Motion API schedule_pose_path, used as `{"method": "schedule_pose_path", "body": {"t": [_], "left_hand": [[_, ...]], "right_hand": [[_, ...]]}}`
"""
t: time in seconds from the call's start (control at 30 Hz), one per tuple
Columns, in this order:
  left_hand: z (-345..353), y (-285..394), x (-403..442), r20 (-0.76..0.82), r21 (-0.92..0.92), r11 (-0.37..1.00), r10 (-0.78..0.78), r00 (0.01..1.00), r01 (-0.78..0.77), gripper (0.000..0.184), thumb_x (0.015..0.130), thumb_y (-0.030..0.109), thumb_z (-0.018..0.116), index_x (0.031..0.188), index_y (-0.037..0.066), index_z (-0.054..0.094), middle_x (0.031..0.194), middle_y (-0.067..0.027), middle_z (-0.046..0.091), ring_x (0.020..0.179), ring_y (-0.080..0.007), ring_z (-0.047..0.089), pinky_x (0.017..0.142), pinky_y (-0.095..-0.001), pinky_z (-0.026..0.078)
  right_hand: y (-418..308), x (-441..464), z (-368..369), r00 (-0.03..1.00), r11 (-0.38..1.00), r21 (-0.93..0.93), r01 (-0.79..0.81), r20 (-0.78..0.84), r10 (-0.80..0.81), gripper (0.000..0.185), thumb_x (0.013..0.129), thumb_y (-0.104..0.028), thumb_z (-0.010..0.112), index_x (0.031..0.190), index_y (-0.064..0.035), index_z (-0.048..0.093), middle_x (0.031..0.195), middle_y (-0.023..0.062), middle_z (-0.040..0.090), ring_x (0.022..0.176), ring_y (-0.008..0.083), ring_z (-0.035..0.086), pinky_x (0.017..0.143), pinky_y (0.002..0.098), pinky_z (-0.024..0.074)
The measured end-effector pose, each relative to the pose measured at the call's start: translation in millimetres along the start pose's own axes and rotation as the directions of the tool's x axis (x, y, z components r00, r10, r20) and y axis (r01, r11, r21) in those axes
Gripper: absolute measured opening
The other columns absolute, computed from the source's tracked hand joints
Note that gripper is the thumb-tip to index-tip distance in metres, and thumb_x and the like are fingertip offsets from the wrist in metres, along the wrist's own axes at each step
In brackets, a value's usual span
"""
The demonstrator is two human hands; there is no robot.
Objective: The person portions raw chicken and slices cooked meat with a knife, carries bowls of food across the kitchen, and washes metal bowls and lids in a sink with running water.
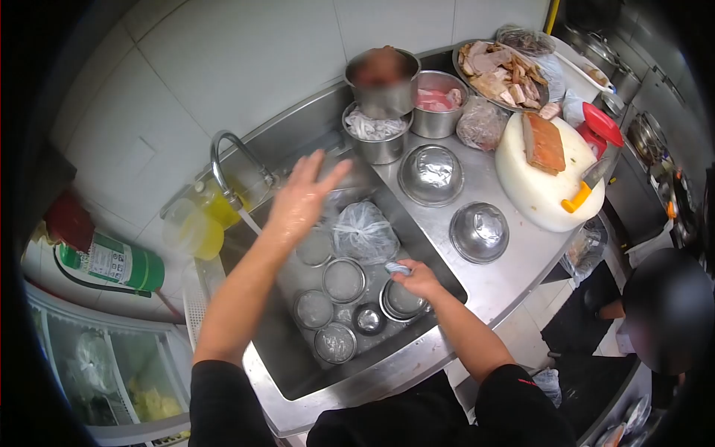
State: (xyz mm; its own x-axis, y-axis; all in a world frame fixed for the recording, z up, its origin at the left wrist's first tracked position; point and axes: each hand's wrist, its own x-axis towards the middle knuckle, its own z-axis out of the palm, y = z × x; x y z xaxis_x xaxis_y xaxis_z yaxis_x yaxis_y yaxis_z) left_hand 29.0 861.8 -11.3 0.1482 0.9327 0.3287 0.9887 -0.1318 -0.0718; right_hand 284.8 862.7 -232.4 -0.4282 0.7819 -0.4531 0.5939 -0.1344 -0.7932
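Note:
My left hand (pixel 304 200) is raised over the sink (pixel 287 365), wet, its fingers spread and holding nothing. It is just right of the curved tap (pixel 223 167), from which water runs. My right hand (pixel 418 282) is closed on a small pale blue-and-white thing (pixel 397 268) whose kind I cannot make out. Just below that hand is a round metal bowl (pixel 404 302). Several round metal bowls stand in the sink, among them one near the middle (pixel 344 280) and a small one (pixel 369 319). A knotted clear plastic bag (pixel 365 232) lies behind them.
Two upturned metal bowls, one (pixel 431 175) behind the other (pixel 479 232), rest on the counter. Further right is a round cutting board (pixel 514 175) with meat and a yellow-handled knife (pixel 583 192). Stacked pots (pixel 382 93) stand behind. Another person (pixel 665 309) is at the right edge.

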Motion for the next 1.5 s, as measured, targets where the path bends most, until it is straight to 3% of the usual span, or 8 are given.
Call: {"method": "schedule_pose_path", "body": {"t": [0.23, 0.43, 0.6, 0.8, 1.03, 1.13, 1.33, 1.5], "left_hand": [[84.0, 128.6, 80.2, -0.140, -0.070, 0.973, 0.209, 0.968, -0.220, 0.075, 0.085, -0.001, 0.054, 0.145, 0.042, 0.039, 0.157, -0.0225, 0.021, 0.143, -0.0492, 0.022, 0.107, -0.0571, 0.037], [178.5, 60.8, -3.8, -0.033, -0.312, 0.950, -0.007, 0.999, -0.004, 0.060, 0.083, 0.002, 0.051, 0.142, 0.015, 0.045, 0.141, -0.0203, 0.047, 0.126, -0.0374, 0.050, 0.102, -0.0436, 0.045], [279.4, -44.3, -180.3, 0.796, 0.058, 0.752, -0.432, 0.424, 0.656, 0.051, 0.086, 0.041, 0.062, 0.120, 0.003, 0.064, 0.126, -0.0207, 0.060, 0.119, -0.0365, 0.056, 0.102, -0.0443, 0.043], [370.9, -29.1, -241.6, 0.670, 0.135, 0.482, -0.688, 0.278, 0.866, 0.051, 0.091, 0.039, 0.056, 0.132, 0.008, 0.053, 0.124, -0.0217, 0.060, 0.113, -0.0358, 0.061, 0.089, -0.0496, 0.051], [306.7, -29.5, -206.1, 0.606, -0.124, 0.883, -0.295, 0.739, 0.454, 0.027, 0.098, 0.018, 0.042, 0.120, 0.010, 0.055, 0.124, -0.0210, 0.060, 0.100, -0.0360, 0.067, 0.077, -0.0488, 0.055], [281.1, -36.3, -215.0, 0.161, -0.159, 0.981, -0.083, 0.983, 0.109, 0.026, 0.096, 0.013, 0.045, 0.119, 0.010, 0.055, 0.125, -0.0203, 0.060, 0.097, -0.0372, 0.067, 0.077, -0.0475, 0.056], [216.9, -71.9, -220.3, 0.518, -0.308, 0.330, -0.729, 0.448, 0.892, 0.044, 0.091, 0.009, 0.051, 0.135, 0.011, 0.046, 0.112, -0.0278, 0.063, 0.104, -0.0431, 0.064, 0.087, -0.0460, 0.053], [178.3, -30.1, -215.4, 0.631, -0.669, -0.259, -0.694, 0.348, 0.697, 0.049, 0.085, 0.000, 0.049, 0.133, 0.005, 0.045, 0.083, -0.0190, 0.065, 0.059, -0.0288, 0.066, 0.048, -0.0393, 0.053]], "right_hand": [[7.5, 5.8, 0.4, 0.999, 0.999, -0.004, 0.045, -0.007, -0.045, 0.051, 0.082, -0.034, 0.071, 0.127, -0.0117, 0.063, 0.115, 0.0194, 0.068, 0.109, 0.0318, 0.065, 0.095, 0.0366, 0.0488], [18.6, 11.0, 1.8, 1.000, 0.996, 0.087, 0.013, 0.013, -0.014, 0.052, 0.081, -0.036, 0.072, 0.128, -0.0149, 0.062, 0.122, 0.0229, 0.063, 0.111, 0.0324, 0.063, 0.095, 0.0377, 0.0481], [12.3, 9.4, 2.1, 0.997, 0.994, -0.081, 0.074, -0.013, -0.076, 0.054, 0.081, -0.039, 0.072, 0.128, -0.0146, 0.062, 0.124, 0.0224, 0.057, 0.112, 0.0350, 0.060, 0.096, 0.0378, 0.0473], [29.0, 10.4, 4.8, 0.999, 0.991, -0.134, 0.010, -0.046, -0.016, 0.054, 0.080, -0.039, 0.074, 0.126, -0.0117, 0.063, 0.118, 0.0203, 0.061, 0.098, 0.0293, 0.064, 0.090, 0.0345, 0.0494], [7.7, 10.7, 21.5, 0.999, 0.999, 0.011, 0.045, -0.013, -0.045, 0.046, 0.085, -0.022, 0.073, 0.123, 0.0016, 0.061, 0.104, 0.0123, 0.070, 0.090, 0.0168, 0.065, 0.082, 0.0284, 0.0505], [-24.6, 14.3, 34.1, 0.999, 0.992, 0.118, 0.040, 0.017, -0.042, 0.047, 0.085, -0.023, 0.073, 0.123, 0.0020, 0.061, 0.106, 0.0129, 0.070, 0.092, 0.0168, 0.065, 0.084, 0.0280, 0.0500], [-83.9, 40.5, 91.8, 0.877, 0.878, -0.219, 0.427, -0.135, -0.460, 0.048, 0.082, -0.025, 0.073, 0.124, -0.0042, 0.062, 0.121, 0.0215, 0.059, 0.110, 0.0337, 0.058, 0.095, 0.0413, 0.0459], [-138.6, 53.9, 149.2, 0.454, 0.367, -0.667, 0.649, -0.048, -0.890, 0.055, 0.082, -0.025, 0.070, 0.133, -0.0105, 0.054, 0.129, 0.0270, 0.051, 0.115, 0.0437, 0.052, 0.101, 0.0492, 0.0405]]}}
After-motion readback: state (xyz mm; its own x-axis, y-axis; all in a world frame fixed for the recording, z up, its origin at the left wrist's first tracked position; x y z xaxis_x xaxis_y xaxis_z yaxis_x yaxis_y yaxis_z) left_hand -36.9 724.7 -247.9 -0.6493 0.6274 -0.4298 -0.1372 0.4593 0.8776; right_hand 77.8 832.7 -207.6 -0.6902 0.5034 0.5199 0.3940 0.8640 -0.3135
